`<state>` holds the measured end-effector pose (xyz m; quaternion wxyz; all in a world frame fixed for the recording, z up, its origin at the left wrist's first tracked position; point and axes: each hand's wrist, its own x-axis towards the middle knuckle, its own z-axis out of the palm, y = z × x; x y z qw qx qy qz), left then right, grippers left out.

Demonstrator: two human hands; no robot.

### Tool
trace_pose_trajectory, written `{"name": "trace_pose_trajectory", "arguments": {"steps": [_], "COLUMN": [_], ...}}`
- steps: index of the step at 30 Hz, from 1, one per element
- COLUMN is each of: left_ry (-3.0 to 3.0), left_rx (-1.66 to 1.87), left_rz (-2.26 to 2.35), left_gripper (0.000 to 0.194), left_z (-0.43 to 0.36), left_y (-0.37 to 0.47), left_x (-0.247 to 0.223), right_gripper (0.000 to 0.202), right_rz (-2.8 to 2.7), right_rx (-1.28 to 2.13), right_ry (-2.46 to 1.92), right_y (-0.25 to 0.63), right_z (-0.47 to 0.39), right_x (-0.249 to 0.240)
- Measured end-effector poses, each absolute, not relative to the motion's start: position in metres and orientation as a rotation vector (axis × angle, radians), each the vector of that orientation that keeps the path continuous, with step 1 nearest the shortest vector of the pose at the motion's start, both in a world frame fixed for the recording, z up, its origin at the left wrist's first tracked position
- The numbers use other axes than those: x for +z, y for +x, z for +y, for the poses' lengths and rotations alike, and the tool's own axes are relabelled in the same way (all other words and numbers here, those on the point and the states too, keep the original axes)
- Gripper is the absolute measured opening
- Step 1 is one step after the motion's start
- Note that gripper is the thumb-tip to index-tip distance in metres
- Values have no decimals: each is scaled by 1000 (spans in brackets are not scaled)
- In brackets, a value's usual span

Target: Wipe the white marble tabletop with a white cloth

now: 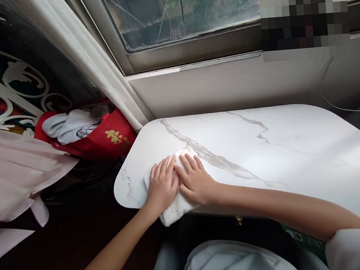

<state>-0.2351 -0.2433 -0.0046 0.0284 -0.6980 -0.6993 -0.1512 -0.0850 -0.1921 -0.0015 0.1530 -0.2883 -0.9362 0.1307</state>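
Observation:
A white cloth [176,210] lies folded on the left part of a white table [245,134] with grey marble veins, and one corner hangs over the near edge. My left hand [162,184] rests flat on the cloth, its fingers stretched toward the window. Beside it my right hand [197,179] also presses flat on the cloth, with its fingers spread. The two hands touch or nearly touch at the thumbs. Much of the cloth is hidden under them.
Left of the table stands a red bag [96,137] with grey fabric [71,125] in it. A pale curtain [89,54] hangs by the window [204,8]. Pink fabric [17,172] drapes at the far left. A thin cable [340,106] runs behind the table's right end.

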Motion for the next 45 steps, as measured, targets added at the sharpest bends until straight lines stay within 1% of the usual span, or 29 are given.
{"name": "trace_pose_trajectory", "arguments": {"steps": [2, 5, 8, 13, 18, 24, 29, 34, 39, 45], "left_ry": [-2145, -2125, -2132, -2119, -2112, -2121, -2103, -2111, -2133, -2135], "left_rx": [-458, -438, -442, -525, -585, -587, -561, -598, -555, -462], "left_rz": [-2158, -2186, -2207, -2239, -2243, -2175, -2199, -2220, -2255, -2226], "left_gripper": [50, 48, 47, 44, 43, 41, 40, 41, 43, 45], "left_z": [-224, -184, -138, -72, -24, 17, 28, 20, -3, -49], "left_y": [-239, -247, -255, -261, -264, -270, -272, -268, -256, -234], "left_x": [-6, -5, -3, -2, -4, -6, -7, -6, -2, -2], "right_gripper": [54, 51, 49, 45, 39, 36, 36, 36, 36, 37], "right_rz": [-2675, -2628, -2585, -2547, -2453, -2351, -2383, -2429, -2450, -2469], "right_rx": [388, 313, 237, 223, 264, 279, 266, 201, 177, 114], "right_ry": [-915, -985, -1002, -1011, -1010, -1102, -1145, -1158, -1157, -1175], "right_y": [-94, -107, -117, -127, -132, -140, -143, -139, -127, -103], "right_z": [-175, -140, -100, -34, 18, 55, 64, 54, 29, -19], "right_x": [0, 1, 0, -4, -8, -10, -10, -8, -5, -7]}}
